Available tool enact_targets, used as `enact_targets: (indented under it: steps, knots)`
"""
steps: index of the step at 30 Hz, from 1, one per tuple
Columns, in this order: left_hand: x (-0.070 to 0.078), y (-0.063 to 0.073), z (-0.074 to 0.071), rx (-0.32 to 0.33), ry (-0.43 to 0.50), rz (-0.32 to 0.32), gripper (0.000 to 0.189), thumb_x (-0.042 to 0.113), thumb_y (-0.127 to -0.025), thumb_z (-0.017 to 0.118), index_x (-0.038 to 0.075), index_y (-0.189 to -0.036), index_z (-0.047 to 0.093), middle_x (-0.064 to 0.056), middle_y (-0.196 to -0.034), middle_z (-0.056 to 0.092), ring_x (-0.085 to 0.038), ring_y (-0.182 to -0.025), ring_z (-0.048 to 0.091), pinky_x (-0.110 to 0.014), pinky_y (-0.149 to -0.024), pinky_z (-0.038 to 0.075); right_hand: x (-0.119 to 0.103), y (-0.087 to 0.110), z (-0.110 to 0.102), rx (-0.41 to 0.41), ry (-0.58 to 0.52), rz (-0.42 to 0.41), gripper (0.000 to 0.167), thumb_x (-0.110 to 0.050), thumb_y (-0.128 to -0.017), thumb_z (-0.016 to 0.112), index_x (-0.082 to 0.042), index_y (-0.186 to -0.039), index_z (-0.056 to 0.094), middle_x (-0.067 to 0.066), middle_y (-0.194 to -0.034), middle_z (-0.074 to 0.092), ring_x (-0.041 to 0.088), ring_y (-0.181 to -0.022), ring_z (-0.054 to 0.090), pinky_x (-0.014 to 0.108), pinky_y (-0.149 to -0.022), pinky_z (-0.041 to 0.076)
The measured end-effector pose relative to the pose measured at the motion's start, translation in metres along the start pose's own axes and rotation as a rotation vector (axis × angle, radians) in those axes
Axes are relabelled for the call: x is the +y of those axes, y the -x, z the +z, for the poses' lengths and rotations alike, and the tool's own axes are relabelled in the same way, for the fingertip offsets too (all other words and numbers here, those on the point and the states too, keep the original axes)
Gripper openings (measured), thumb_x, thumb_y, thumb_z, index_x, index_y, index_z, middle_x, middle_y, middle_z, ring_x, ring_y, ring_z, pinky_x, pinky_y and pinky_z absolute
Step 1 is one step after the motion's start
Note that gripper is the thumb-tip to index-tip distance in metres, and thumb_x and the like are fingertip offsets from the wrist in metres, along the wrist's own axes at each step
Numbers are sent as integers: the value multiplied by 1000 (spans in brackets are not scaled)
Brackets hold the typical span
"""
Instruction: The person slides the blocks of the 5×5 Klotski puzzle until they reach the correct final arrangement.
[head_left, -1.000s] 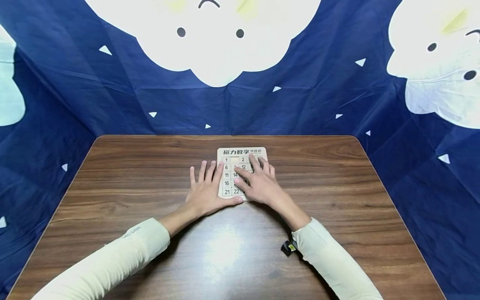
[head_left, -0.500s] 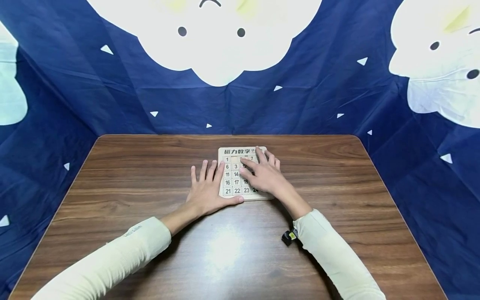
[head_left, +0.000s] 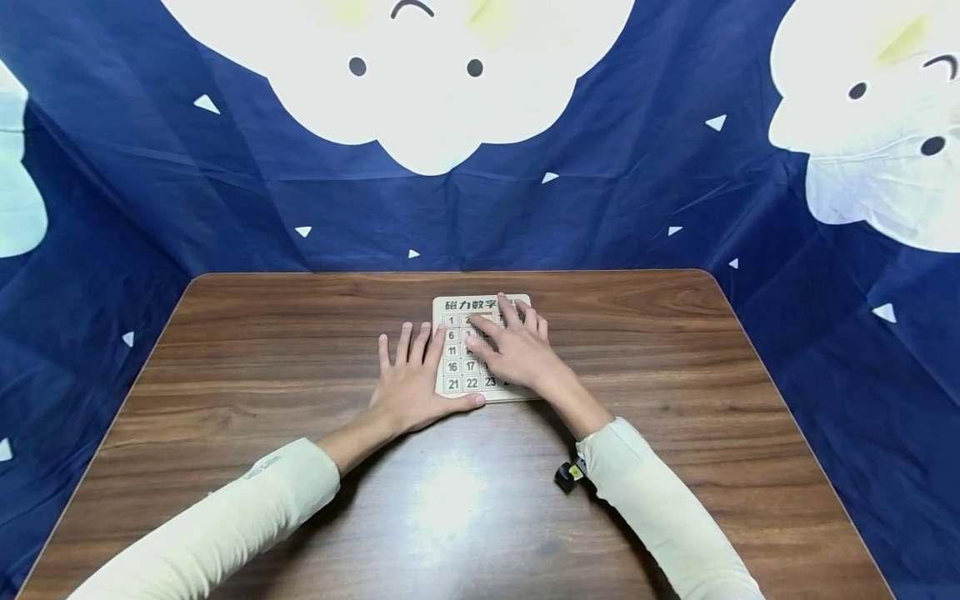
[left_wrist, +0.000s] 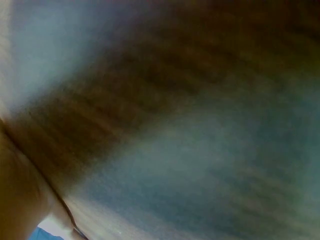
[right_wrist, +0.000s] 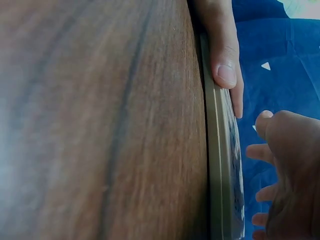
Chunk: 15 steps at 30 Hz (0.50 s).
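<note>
A pale number slide puzzle (head_left: 471,305) lies flat on the table, with rows of numbered tiles under a printed heading. My left hand (head_left: 407,390) is spread flat at its left side, the index finger along that edge and the thumb along the front edge. Over the right part of the board is my right hand (head_left: 521,354), fingers extended, hiding many tiles. Its index fingertip is at the tile marked 2 (head_left: 466,320) in the top row; a bare slot shows just right of it. In the right wrist view, the left thumb presses the board's edge (right_wrist: 220,165).
The brown wood-grain table (head_left: 262,333) extends around the board, with a glare patch in front. A blue cloth with white clouds (head_left: 247,200) stands behind and beside it. A small black item (head_left: 566,477) hangs at the right sleeve. The left wrist view is blurred.
My right hand shifted right and then back left. Tile 2 slid one place left in the top row, so the bare slot is now on its right. My left hand stays put.
</note>
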<state>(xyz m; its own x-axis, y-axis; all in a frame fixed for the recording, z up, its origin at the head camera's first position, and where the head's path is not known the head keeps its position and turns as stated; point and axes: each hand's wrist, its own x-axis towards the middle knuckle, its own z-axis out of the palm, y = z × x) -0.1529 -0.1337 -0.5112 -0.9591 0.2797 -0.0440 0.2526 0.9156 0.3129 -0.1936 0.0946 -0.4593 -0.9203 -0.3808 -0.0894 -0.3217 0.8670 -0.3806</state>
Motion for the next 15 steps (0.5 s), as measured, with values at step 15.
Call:
enact_targets:
  steps: [15]
  knots:
    - [-2, 0, -1, -25, 3, -12, 146, 109, -78, 55, 22, -184, 5, -17, -191, 10, -43, -179, -7, -71, -139, -18, 8, 21, -5, -11, -10, 24, 59, -61, -117, 46, -30, -166, 59, 27, -188, 19, 58, -171, 17, 78, -134, 18]
